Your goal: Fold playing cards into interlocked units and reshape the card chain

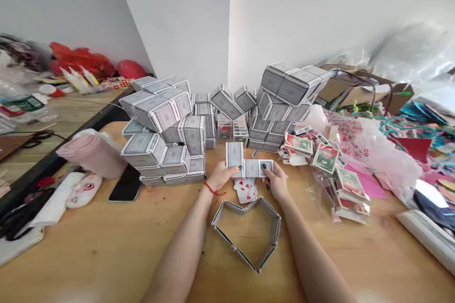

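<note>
Several playing cards, patterned backs up, are held between my two hands. My left hand (219,176), a red string on its wrist, pinches an upright playing card (234,152). My right hand (277,182) is closed on the far end of a sideways row of cards (252,168) that meets the upright one. Whether they are joined, I cannot tell. Just below them, loose cards (246,191) lie face up on the table, showing red hearts. Nearer to me, between my forearms, stands a heart-shaped frame (275,232) of folded cards.
Stacked card blocks (142,149) rise at the left, with another stack (272,118) at the right. Card boxes (326,157) and plastic bags lie farther right. A black phone (125,184) and a pink roll (94,154) are on the left of the wooden table (149,236).
</note>
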